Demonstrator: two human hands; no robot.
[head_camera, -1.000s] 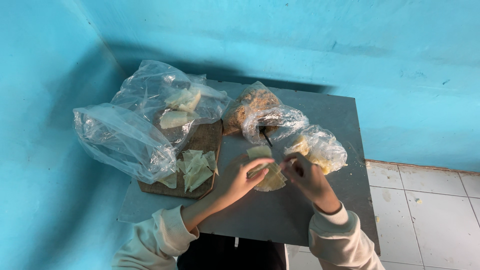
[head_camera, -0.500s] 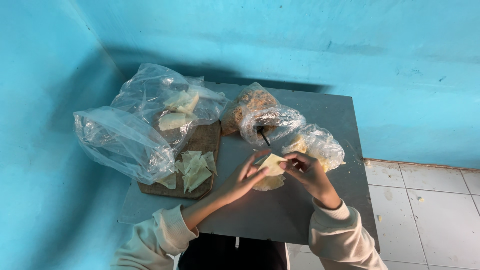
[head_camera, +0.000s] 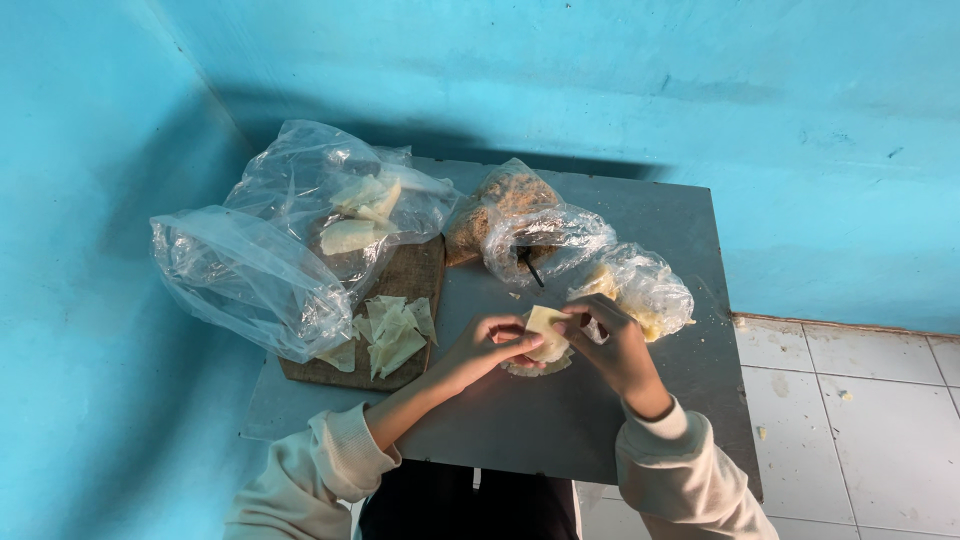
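On the grey table (head_camera: 560, 420), clear plastic bags (head_camera: 290, 240) lie left of a wooden board (head_camera: 405, 275) bearing folded pale wrappers (head_camera: 392, 330). Right of that board, the left hand (head_camera: 487, 348) and right hand (head_camera: 612, 345) both pinch one pale wrapper (head_camera: 545, 335), fingers closed narrowly on it.

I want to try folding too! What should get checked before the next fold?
1. Both hands on the pale yellow dough wrapper: ok; left hand and right hand pinch it.
2. Filling tucked inside: cannot tell, fingers hide it.
3. Wrapper over the grey metal table: ok.
4. Heap of folded pale wrappers on the brown wooden board, apart from the hands: ok.
5. Clear plastic bags out of the hands' way: ok.
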